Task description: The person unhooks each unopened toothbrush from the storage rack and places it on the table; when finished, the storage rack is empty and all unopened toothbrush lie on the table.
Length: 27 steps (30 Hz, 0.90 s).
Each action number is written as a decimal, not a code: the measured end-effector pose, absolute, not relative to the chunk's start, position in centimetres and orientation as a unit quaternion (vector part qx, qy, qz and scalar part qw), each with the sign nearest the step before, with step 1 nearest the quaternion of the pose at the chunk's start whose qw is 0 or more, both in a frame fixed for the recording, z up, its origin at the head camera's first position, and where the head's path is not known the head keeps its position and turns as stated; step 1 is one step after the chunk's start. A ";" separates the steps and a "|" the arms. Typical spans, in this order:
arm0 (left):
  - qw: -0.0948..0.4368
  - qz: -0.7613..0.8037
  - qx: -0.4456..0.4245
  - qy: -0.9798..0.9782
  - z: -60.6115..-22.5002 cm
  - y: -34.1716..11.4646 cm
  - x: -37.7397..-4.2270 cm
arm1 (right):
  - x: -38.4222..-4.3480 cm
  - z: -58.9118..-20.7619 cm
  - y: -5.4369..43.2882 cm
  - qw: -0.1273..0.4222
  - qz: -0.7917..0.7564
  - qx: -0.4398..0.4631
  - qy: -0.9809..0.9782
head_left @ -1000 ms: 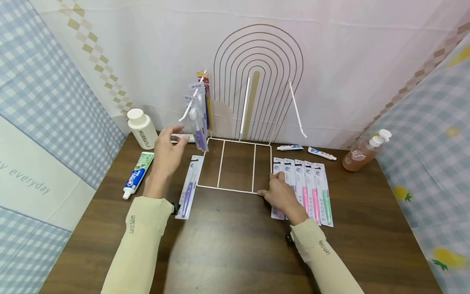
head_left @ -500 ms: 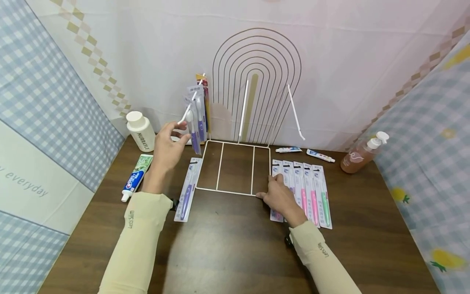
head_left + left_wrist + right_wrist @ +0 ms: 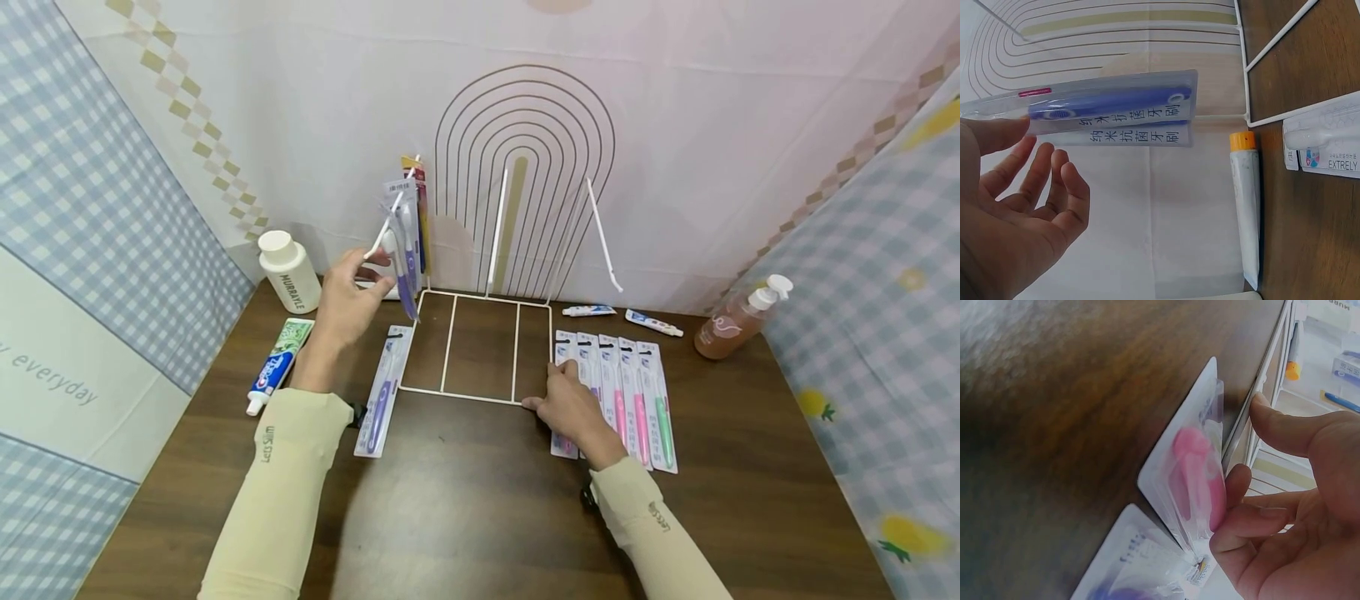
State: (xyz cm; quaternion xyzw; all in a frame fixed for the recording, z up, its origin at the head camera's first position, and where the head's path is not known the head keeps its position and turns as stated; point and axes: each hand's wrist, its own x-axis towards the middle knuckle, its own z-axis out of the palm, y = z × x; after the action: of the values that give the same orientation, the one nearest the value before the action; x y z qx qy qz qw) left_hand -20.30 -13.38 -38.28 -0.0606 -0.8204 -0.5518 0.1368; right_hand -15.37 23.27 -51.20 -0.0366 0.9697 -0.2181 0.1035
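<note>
A white wire rack stands on the table with three hooks reaching forward. Two toothbrush packs with purple handles and a red-and-yellow pack hang from its left hook. My left hand is at the front toothbrush pack, thumb over its face and index fingertip behind it; the other fingers curl loosely below. With my right hand I grip the front right corner of the rack's base. That hand also lies over the leftmost toothbrush pack of a row, whose pink handle shows in the right wrist view.
Several toothbrush packs lie right of the rack; one purple pack lies left. Around them are a toothpaste tube, a white bottle, two small tubes and a pump bottle. An orange-capped tube lies behind my left hand.
My left hand has moved in to the front hanging toothbrush pack, which has turned on the hook. The right hand stays at the rack's corner. The head view has tilted slightly.
</note>
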 end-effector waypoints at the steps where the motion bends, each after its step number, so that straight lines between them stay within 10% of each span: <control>1: 0.135 -0.554 -0.061 -0.819 -38.3 -13.4 -20.3 | -15.4 -51.3 23.3 0.103 -0.217 -0.037 0.970; 27: 0.175 -0.586 -0.057 -0.789 -38.6 -13.2 -19.4 | -16.1 -53.0 23.8 0.099 -0.215 -0.042 0.971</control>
State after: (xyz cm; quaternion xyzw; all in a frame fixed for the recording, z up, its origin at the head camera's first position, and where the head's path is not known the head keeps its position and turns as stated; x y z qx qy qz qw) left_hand -19.43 -13.18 -38.61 -0.0568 -0.7892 -0.5858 0.1753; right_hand -16.10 23.82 -53.03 -0.0420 0.9706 -0.2152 0.0989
